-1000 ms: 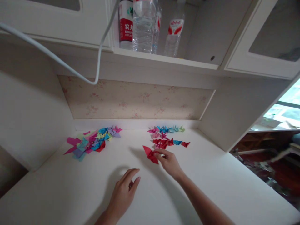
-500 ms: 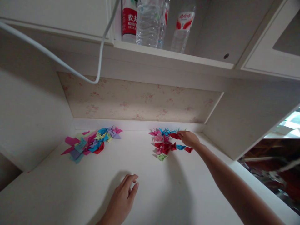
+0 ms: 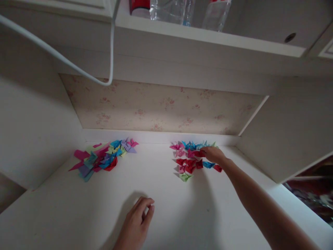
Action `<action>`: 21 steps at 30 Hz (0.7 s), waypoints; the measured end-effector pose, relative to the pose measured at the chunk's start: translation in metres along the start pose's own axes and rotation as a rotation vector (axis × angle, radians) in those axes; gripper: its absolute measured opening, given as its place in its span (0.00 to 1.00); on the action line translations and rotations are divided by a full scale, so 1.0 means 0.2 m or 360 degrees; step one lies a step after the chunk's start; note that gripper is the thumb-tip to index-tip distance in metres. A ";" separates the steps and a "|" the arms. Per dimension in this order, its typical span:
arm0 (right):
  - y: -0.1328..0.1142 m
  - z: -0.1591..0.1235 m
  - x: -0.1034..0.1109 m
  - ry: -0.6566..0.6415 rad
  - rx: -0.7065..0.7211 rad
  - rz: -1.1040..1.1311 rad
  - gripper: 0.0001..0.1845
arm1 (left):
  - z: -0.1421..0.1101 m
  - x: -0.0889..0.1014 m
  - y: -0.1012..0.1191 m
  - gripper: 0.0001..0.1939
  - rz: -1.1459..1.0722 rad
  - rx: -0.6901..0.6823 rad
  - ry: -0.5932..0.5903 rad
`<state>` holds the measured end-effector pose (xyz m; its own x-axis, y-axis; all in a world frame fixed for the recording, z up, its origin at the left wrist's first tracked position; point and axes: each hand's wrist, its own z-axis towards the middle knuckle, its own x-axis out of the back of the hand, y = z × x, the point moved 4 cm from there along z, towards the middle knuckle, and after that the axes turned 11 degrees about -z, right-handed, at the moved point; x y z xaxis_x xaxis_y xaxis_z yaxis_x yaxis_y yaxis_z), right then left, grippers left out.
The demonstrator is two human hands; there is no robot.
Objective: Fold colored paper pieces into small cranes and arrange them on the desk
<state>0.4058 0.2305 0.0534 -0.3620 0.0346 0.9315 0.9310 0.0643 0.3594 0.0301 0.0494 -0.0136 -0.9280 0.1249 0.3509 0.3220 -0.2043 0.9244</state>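
a right hand point(image 3: 213, 155) is pinching a small red folded paper point(image 3: 199, 153) between thumb and fingertips, the fingers partly hiding it, at the far side of a white table point(image 3: 158, 177). the red folded paper is sitting beside a pink paper point(image 3: 190, 153), just in front of a row of blue papers point(image 3: 191, 146) that is running along the back edge. nearer the camera, red papers point(image 3: 189, 165), a blue paper point(image 3: 208, 165) and another red one at the right end point(image 3: 218, 168) are forming a second row, with a light green paper point(image 3: 185, 177) lying in front of its left part. a left hand point(image 3: 137, 218) is hovering over or resting on the near part of the table, which of the two the view is not showing; it is holding nothing, its fingers curling loosely and the thumb leaving a small gap to the forefinger. over on the left, a mixed heap of colored papers point(image 3: 102, 158) is lying near the back edge. behind the table a flowered panel point(image 3: 161, 107) is spanning the wall, while clear plastic bottles point(image 3: 169, 11) are standing on a shelf point(image 3: 208, 38) above and a white cord point(image 3: 65, 61) is hanging in a loop at upper left.
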 end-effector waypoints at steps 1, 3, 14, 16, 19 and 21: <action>-0.01 0.01 -0.01 -0.0002 0.0011 0.0005 0.16 | 0.00 0.00 0.00 0.12 -0.0009 0.0003 0.0001; -0.03 0.03 -0.01 -0.0003 0.0026 0.0020 0.16 | 0.00 0.00 0.00 0.12 -0.0021 0.0015 -0.0007; -0.09 0.06 0.03 -0.0013 0.0079 0.0070 0.16 | 0.00 0.00 0.01 0.12 -0.0069 0.0017 -0.0013; -0.09 0.06 0.03 -0.0017 0.0072 0.0066 0.16 | 0.00 0.00 0.02 0.12 -0.0075 0.0028 -0.0022; -0.08 0.06 0.03 -0.0017 0.0030 0.0052 0.18 | 0.00 0.01 0.02 0.12 -0.0094 0.0033 -0.0019; -0.07 0.06 0.04 -0.0015 -0.0010 0.0042 0.20 | 0.00 0.01 0.02 0.11 -0.0107 0.0022 -0.0007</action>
<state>0.3892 0.2422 0.0549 -0.3377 0.0457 0.9401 0.9405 0.0568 0.3351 0.0303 0.0492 -0.0088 -0.9468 0.1423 0.2888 0.2617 -0.1821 0.9478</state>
